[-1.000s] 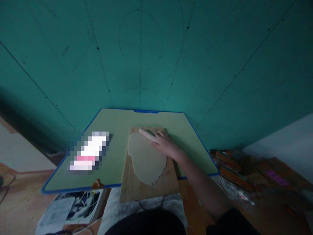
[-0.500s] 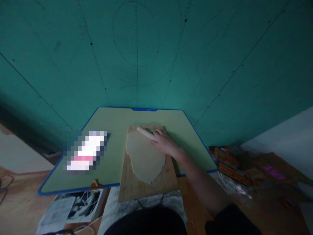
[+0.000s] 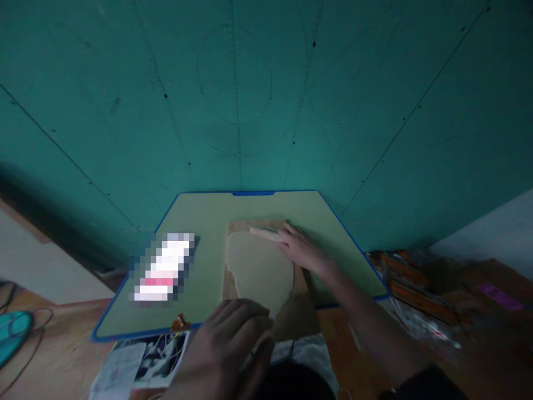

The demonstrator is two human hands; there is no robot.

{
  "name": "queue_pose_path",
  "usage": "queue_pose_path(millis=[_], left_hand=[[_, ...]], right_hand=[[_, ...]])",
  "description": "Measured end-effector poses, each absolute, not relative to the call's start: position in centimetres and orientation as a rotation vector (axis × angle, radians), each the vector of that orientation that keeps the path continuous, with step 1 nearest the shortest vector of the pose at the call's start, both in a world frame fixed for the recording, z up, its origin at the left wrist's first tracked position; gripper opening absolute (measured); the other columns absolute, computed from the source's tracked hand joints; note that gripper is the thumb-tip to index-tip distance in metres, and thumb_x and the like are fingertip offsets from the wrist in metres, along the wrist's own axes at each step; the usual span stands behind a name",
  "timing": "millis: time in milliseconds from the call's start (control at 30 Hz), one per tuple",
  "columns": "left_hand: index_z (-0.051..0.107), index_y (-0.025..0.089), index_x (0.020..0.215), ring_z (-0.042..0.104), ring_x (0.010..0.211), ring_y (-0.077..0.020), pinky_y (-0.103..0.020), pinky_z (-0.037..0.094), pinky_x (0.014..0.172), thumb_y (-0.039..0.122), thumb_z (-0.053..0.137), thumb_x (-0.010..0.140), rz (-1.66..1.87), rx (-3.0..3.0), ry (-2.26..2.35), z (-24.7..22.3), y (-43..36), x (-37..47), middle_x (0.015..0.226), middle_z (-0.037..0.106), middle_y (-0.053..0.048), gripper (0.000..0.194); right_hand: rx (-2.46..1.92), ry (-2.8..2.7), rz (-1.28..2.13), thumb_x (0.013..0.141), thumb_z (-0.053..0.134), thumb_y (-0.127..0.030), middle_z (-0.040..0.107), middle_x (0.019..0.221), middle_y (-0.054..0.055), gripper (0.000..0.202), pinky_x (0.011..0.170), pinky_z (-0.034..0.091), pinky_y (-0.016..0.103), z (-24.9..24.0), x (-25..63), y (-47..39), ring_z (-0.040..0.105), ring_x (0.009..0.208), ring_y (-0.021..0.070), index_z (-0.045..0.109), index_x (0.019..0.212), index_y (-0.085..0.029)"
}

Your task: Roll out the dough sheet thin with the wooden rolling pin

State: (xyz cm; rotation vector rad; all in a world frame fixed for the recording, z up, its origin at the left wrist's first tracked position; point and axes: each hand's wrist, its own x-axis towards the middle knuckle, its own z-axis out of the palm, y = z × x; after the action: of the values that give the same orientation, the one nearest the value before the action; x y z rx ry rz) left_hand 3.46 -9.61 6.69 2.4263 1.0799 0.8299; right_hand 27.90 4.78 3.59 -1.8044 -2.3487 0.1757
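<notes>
Beige dough point(image 3: 260, 266) — L hand point(image 3: 227, 339) now nr

Reads as an unfinished room; can't tell home or workshop. Bare green wall panels point(image 3: 353, 83) show seams, dark spots and drawn lines. Cardboard point(image 3: 493, 273) and clear plastic point(image 3: 437, 333) lie heaped right of the bench point(image 3: 208, 222).

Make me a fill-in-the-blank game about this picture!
1. The hand on the rolling pin is the person's ____ one.
2. The flat dough lies on a board made of ____.
3. The table has a ____ edge.

Missing words: right; wood; blue.
</notes>
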Motion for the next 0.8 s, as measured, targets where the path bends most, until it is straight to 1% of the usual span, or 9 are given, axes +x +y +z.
queue_pose_path(millis=[67,100,200,333,467,567,633,700,800], left_hand=[[0.066,0.028,0.122,0.067,0.109,-0.0265,-0.042,0.061,0.087,0.021,0.054,0.094,0.77,2.526,0.951,5.6,-8.0,4.9,0.119,0.07,-0.008,0.031],[0.062,0.024,0.128,0.064,0.117,-0.0296,-0.046,0.06,0.092,0.017,0.054,0.091,0.738,2.571,0.919,4.8,-7.3,5.7,0.127,0.067,-0.011,0.039],[0.05,0.017,0.143,0.056,0.129,-0.0358,-0.057,0.051,0.105,0.02,0.061,0.087,0.692,2.673,0.91,2.5,-5.9,7.8,0.138,0.061,-0.017,0.058],[0.05,0.018,0.143,0.052,0.135,-0.0359,-0.057,0.041,0.116,0.026,0.065,0.089,0.585,2.636,1.016,1.0,-5.5,9.1,0.141,0.06,-0.017,0.057],[0.037,0.016,0.154,0.043,0.143,-0.0387,-0.058,0.037,0.118,0.044,0.068,0.09,0.529,2.6,1.095,0.5,-6.0,9.4,0.154,0.048,-0.018,0.077],[0.028,0.014,0.159,0.028,0.151,-0.0418,-0.061,0.032,0.12,0.061,0.058,0.092,0.506,2.616,1.088,0.1,-6.3,9.1,0.163,0.031,-0.021,0.087],[0.022,0.012,0.161,0.018,0.153,-0.0422,-0.061,0.028,0.121,0.068,0.051,0.093,0.47,2.64,1.033,-0.2,-6.4,8.7,0.166,0.019,-0.022,0.093],[0.015,0.013,0.162,0.01,0.154,-0.0424,-0.062,0.024,0.122,0.074,0.048,0.091,0.41,2.658,0.983,-0.6,-6.3,8.4,0.167,0.009,-0.022,0.1],[0.008,0.015,0.163,0.007,0.154,-0.0432,-0.062,0.021,0.123,0.078,0.049,0.087,0.323,2.672,0.955,-1.0,-6.0,8.1,0.167,0.003,-0.021,0.108]], right_hand=[[-1.749,-2.388,0.194,0.1,0.051,-0.022,0.049,0.153,0.011,0.027,0.104,0.047,0.042,3.7,27.4,4.0,0.054,0.133,0.0262,0.064,0.124,-0.024],[-1.711,-2.419,0.211,0.1,0.052,-0.022,0.05,0.152,0.011,0.025,0.104,0.047,0.042,3.8,26.9,3.6,0.055,0.132,0.0262,0.065,0.122,-0.024],[-1.556,-2.529,0.241,0.098,0.057,-0.021,0.056,0.147,0.012,0.022,0.103,0.048,0.042,4.4,25.0,2.6,0.058,0.128,0.0265,0.067,0.118,-0.021],[-1.402,-2.62,0.232,0.098,0.059,-0.024,0.061,0.139,0.012,0.019,0.1,0.05,0.039,5.1,22.6,2.7,0.061,0.121,0.0253,0.068,0.114,-0.02],[-1.359,-2.646,0.205,0.101,0.054,-0.032,0.055,0.148,0.014,0.034,0.107,0.045,0.04,4.3,21.2,4.5,0.057,0.13,0.0278,0.064,0.132,-0.02],[-1.404,-2.633,0.113,0.104,0.046,-0.044,0.043,0.159,0.017,0.054,0.118,0.033,0.048,3.3,20.7,6.8,0.042,0.145,0.032,0.047,0.152,-0.02],[-1.478,-2.614,0.108,0.104,0.04,-0.051,0.035,0.163,0.018,0.061,0.121,0.026,0.05,3.0,20.8,8.8,0.034,0.149,0.0335,0.041,0.156,-0.019],[-1.561,-2.587,0.121,0.104,0.034,-0.054,0.03,0.165,0.018,0.063,0.123,0.022,0.051,3.3,21.1,11.0,0.029,0.151,0.035,0.042,0.155,-0.018],[-1.689,-2.53,0.119,0.103,0.035,-0.054,0.025,0.166,0.019,0.065,0.124,0.017,0.052,4.1,21.7,13.6,0.025,0.153,0.0367,0.044,0.154,-0.015]])
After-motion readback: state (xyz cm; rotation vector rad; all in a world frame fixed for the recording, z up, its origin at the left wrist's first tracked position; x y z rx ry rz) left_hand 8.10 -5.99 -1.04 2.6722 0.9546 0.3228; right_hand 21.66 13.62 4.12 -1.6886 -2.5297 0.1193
